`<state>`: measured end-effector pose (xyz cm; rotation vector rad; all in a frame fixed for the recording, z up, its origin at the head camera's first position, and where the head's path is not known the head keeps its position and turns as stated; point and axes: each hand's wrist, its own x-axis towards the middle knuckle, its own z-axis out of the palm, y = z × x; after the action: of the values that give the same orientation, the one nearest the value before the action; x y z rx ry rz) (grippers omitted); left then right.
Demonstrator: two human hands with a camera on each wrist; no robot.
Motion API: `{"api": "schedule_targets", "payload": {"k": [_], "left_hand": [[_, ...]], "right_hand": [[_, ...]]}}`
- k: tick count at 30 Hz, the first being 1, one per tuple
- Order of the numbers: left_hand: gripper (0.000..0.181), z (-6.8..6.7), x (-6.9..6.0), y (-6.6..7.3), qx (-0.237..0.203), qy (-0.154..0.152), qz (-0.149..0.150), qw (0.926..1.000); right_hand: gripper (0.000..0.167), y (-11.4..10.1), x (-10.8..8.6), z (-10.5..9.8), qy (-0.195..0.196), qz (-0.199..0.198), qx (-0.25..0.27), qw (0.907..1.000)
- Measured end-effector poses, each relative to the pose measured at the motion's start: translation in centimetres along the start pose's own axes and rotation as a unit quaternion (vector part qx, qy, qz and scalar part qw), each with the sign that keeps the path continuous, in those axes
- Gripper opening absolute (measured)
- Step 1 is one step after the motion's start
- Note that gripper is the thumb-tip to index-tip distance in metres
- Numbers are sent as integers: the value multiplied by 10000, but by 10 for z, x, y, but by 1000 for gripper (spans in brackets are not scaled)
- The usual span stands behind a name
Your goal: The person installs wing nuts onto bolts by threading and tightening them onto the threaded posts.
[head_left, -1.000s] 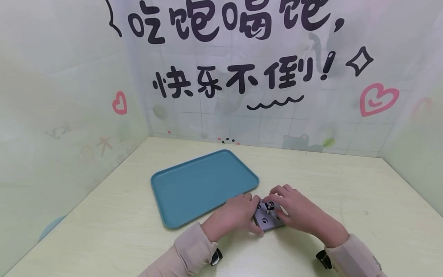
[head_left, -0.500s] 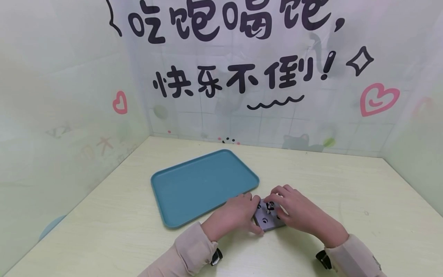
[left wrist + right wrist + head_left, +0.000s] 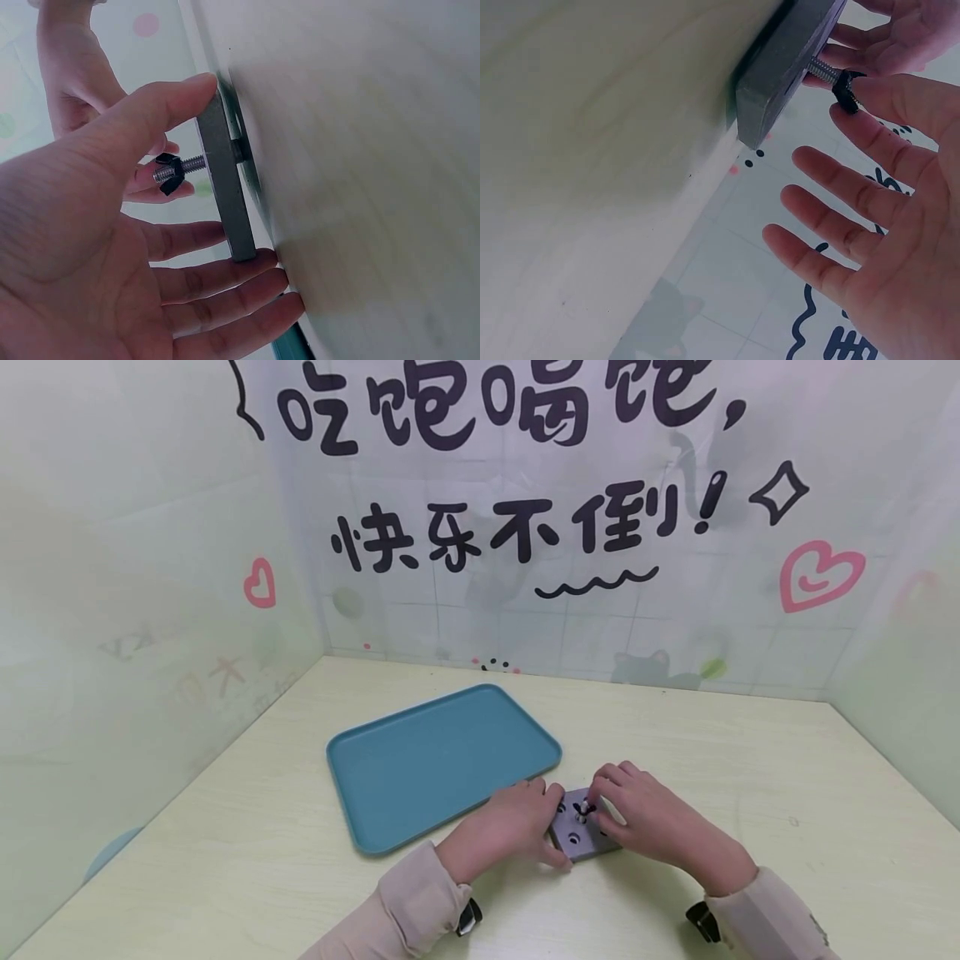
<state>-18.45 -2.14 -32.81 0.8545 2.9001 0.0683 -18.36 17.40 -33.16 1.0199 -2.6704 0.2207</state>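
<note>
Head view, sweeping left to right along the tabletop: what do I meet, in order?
Blue tray → left hand → black wing nut → right hand.

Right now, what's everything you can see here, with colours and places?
Table: one, pale wood, underneath
Tray: one, blue, on the table
Block: one, grey, beside the tray
Bolt: one, silver, through the block
Wing nut: one, black, on the bolt
Backdrop: one, whitish with black writing, behind
Side walls: two, pale, left and right
Sleeves: two, beige, bottom edge
Straps: two, black, beside the sleeves
Left hand: one, gripping the block
Right hand: one, pinching the wing nut
</note>
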Motion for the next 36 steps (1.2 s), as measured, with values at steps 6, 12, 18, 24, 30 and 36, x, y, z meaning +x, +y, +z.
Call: {"api": "schedule_targets", "payload": {"k": [6, 12, 18, 24, 30, 36], "left_hand": [[81, 0, 0, 0, -34, 11, -19, 10000], [79, 0, 0, 0, -29, 41, 15, 10000], [80, 1, -1, 0, 25, 35, 18, 10000], [80, 1, 0, 0, 42, 18, 12, 10000], [81, 1, 1, 0, 9, -14, -28, 10000], [81, 1, 1, 0, 11, -27, -33, 10000]], "right_hand": [[14, 0, 1, -2, -126, 104, 83, 9998], [12, 0, 1, -1, -31, 45, 186, 9998], [31, 1, 0, 1, 158, -303, 244, 9991], [36, 2, 0, 0, 152, -411, 181, 9989], [34, 0, 0, -1, 140, -370, 139, 9991], [29, 0, 0, 0, 50, -208, 144, 9997]]}}
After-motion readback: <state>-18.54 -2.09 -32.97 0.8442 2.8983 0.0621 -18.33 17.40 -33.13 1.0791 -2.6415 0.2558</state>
